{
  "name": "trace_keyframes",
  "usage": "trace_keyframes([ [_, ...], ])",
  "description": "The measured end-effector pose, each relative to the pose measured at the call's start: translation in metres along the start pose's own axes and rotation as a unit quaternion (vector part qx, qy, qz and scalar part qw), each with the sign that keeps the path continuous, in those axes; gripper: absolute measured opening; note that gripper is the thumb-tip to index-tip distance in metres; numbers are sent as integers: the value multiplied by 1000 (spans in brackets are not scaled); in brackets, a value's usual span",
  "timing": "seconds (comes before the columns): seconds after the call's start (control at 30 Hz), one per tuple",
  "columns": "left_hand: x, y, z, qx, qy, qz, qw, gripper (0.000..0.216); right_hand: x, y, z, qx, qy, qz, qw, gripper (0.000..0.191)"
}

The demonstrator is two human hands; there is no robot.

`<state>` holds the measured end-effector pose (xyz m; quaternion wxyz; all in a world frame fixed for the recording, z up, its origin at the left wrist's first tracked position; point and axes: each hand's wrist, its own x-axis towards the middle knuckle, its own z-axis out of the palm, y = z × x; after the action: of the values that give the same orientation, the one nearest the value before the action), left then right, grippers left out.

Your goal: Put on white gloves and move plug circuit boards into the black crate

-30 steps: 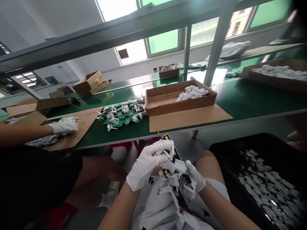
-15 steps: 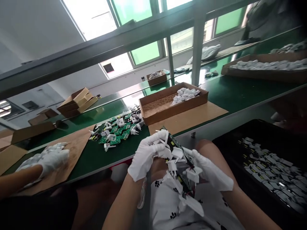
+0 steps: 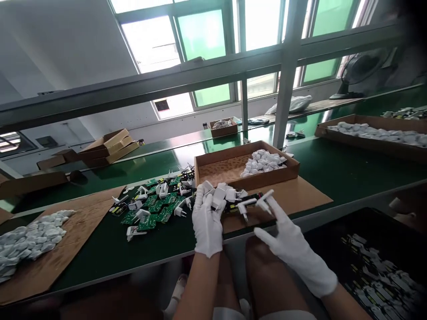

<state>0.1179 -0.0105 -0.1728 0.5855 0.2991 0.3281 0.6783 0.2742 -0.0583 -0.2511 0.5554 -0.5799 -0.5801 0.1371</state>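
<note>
My left hand (image 3: 207, 224), in a white glove, grips a bunch of white plug housings (image 3: 218, 195) with circuit boards, just over the table's front edge. The bunch juts out to the right, where a white plug piece (image 3: 264, 202) with pins and dark board parts show. My right hand (image 3: 295, 249), also gloved, is spread beside that end, thumb and forefinger apart. Its fingertip is close to the plug piece; I cannot tell whether they touch. Left of my left hand, a pile of green circuit boards with white plugs (image 3: 155, 204) lies on the green table (image 3: 173, 242).
Behind my hands stands a cardboard tray (image 3: 216, 166) with wrapped white pieces (image 3: 265, 162), resting on a cardboard sheet (image 3: 310, 193). White bagged pieces (image 3: 33, 240) lie at the left. A black bin (image 3: 320, 235) of plug parts is low at the right. A metal post (image 3: 285, 89) rises behind.
The bunch of plugs and boards has gone from over my lap up to the table edge. My right hand has opened away from it. Another person's gloved hand at the left has left view.
</note>
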Motion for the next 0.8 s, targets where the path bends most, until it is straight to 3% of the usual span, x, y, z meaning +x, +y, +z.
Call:
trace_keyframes([
  [0.13,11,2,-13,66,-46,-5,997,59,39,-3,22,-12,11,16,1000,81],
  [0.23,18,14,-32,226,-67,-24,972,64,48,2,25,47,15,20,999,83],
  [0.3,23,18,-47,315,-67,13,947,71,49,7,23,86,0,59,995,88],
  [0.4,29,12,-64,299,-46,67,951,87,50,16,18,107,-38,98,989,80],
  [0.47,29,3,-70,246,-17,77,966,89,53,22,13,102,-50,60,992,64],
  [0.63,24,-10,-71,280,76,72,954,55,58,34,2,40,-3,-116,992,36],
  [0.7,23,-9,-69,316,75,73,943,42,56,35,1,50,-14,-113,992,33],
  [0.8,20,-6,-70,323,46,74,942,36,51,27,3,85,-38,-40,995,31],
])
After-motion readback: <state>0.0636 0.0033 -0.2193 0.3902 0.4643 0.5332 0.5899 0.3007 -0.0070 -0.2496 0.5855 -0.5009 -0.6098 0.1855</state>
